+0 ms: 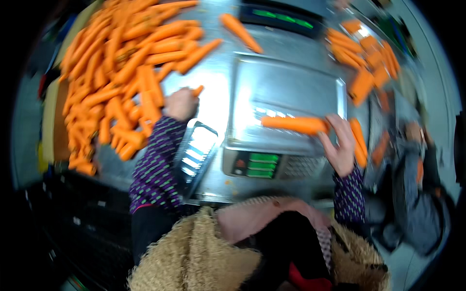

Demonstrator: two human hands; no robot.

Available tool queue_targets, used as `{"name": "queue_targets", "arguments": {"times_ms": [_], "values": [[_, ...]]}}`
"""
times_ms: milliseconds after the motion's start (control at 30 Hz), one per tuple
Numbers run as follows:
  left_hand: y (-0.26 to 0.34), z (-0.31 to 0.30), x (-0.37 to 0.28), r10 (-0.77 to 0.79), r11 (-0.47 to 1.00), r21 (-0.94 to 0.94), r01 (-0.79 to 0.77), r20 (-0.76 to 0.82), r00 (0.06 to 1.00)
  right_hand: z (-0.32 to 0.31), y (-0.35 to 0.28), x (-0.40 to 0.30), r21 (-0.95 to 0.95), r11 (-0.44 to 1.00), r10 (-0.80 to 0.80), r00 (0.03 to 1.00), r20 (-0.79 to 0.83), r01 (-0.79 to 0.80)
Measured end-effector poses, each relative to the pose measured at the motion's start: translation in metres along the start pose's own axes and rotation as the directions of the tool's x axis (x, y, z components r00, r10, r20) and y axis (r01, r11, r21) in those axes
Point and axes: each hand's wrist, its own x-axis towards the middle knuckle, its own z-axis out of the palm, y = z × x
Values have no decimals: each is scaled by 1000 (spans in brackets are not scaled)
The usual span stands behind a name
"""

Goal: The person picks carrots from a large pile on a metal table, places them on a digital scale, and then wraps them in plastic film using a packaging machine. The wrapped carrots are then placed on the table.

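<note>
On the metal pan of a digital scale [287, 91] lie carrots [295, 124], side by side or overlapping, pointing left. My right hand [340, 145] has its thumb and fingers around their thick right end. My left hand [182, 104] is closed at the right edge of a big carrot heap [120, 72], with an orange carrot tip [198, 91] showing beyond its fingers. Just below that hand a smartphone-like dark device with a bright screen [198, 149] lies on the metal table. The scale's green display [261, 165] faces me.
One carrot [242, 32] lies above the scale, near a second display [282, 18]. More carrots [358, 142] lie right of the pan. Packed carrots [364, 58] are at the upper right. A co-worker in grey [418, 203] is at the right, one hand near carrots.
</note>
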Motion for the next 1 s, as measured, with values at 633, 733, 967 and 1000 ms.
{"name": "queue_targets", "arguments": {"times_ms": [633, 733, 967, 1000], "values": [[205, -15, -97, 227, 350, -867, -355, -289, 930, 18, 14, -23, -79, 997, 13, 999, -39, -16], [198, -32, -95, 407, 655, -348, -671, -586, 701, 26, 15, -33, -66, 996, 45, 994, -103, -52], [61, -16, 42, 103, 994, 28, -108, -600, 793, 30, 21, -39, -4, 996, 84, 980, -179, -86], [39, -2, 64, 26, 999, 45, -3, -528, 849, 27, 19, -39, 6, 995, 95, 979, -181, -95]]}}
